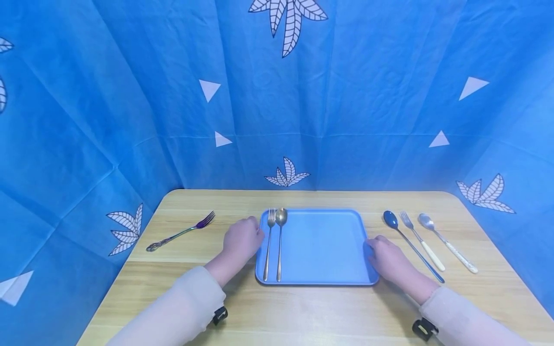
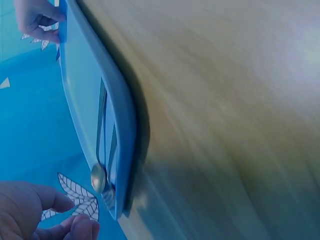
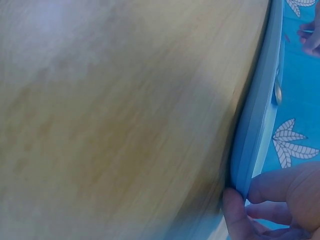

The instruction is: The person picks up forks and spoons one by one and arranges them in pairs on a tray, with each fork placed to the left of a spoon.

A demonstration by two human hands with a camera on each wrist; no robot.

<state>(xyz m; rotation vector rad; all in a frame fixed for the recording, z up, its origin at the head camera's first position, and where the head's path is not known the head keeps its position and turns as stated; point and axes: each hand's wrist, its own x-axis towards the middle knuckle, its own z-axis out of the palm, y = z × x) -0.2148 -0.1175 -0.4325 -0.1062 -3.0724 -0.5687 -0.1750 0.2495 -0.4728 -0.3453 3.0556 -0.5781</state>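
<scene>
A blue rectangular tray [image 1: 322,245] lies on the wooden table. Inside it, along the left side, a fork [image 1: 271,223] and a gold-toned spoon [image 1: 281,218] lie side by side. My right hand [image 1: 387,257] pinches the tray's right rim between thumb and fingers, as the right wrist view shows at the hand [image 3: 280,200]. Beside the left rim is my left hand [image 1: 244,238]. In the left wrist view this hand [image 2: 40,212] appears a little apart from the tray [image 2: 80,85], its fingers loosely bent with a gap at the thumb.
To the left lies a purple-green fork [image 1: 183,232] with an ornate handle. Right of the tray are a dark blue spoon [image 1: 391,220], a white-handled fork [image 1: 421,240] and a spoon with a patterned white handle [image 1: 447,244]. A blue patterned curtain [image 1: 320,96] hangs behind the table [image 1: 303,317].
</scene>
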